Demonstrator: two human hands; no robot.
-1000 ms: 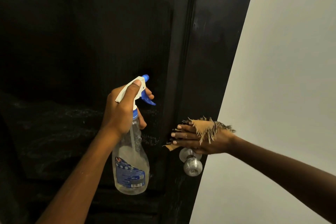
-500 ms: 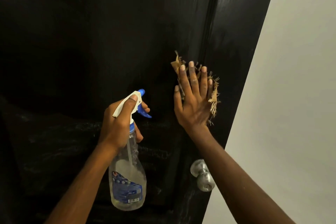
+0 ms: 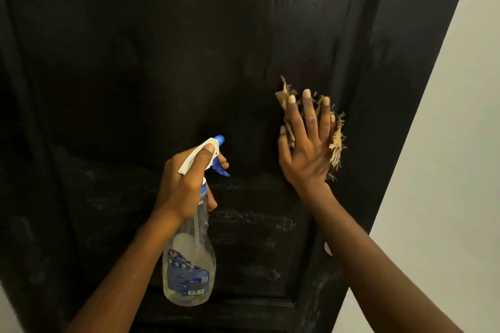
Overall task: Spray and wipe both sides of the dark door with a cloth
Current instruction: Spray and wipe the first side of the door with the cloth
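The dark door [image 3: 167,62] fills most of the view, with pale streaks across its lower panel. My left hand [image 3: 186,184] grips the neck of a clear spray bottle [image 3: 189,265] with a white and blue trigger head, nozzle aimed at the door. My right hand [image 3: 308,143] lies flat with straight fingers and presses a frayed tan cloth [image 3: 336,143] against the door, just left of its raised right stile. Most of the cloth is hidden under the palm.
A pale wall [image 3: 446,170] runs beside the door's right edge. A sliver of the metal door knob [image 3: 327,249] shows behind my right forearm.
My right hand rose with the cloth from beside the knob to the door panel above and now stays flat there. The view has shifted, so my right forearm now covers the knob.
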